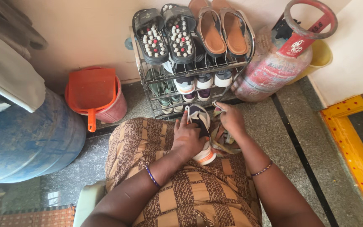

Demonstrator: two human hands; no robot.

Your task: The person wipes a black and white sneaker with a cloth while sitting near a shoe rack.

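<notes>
My left hand [186,138] clasps the sneaker [202,136] on my lap; right hand [232,119] pinches a cloth [220,141]. Shoe seems light, soft-topped; hold by sole.

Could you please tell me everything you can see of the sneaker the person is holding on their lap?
The sneaker is white with an orange stripe along its pale sole and a dark inside. It lies on the person's lap, on brown patterned fabric, one end pointing toward the metal shoe rack. The left hand covers its side and reaches into the opening; the right hand is beside it with a multicoloured cloth. Much of it is hidden.
</notes>
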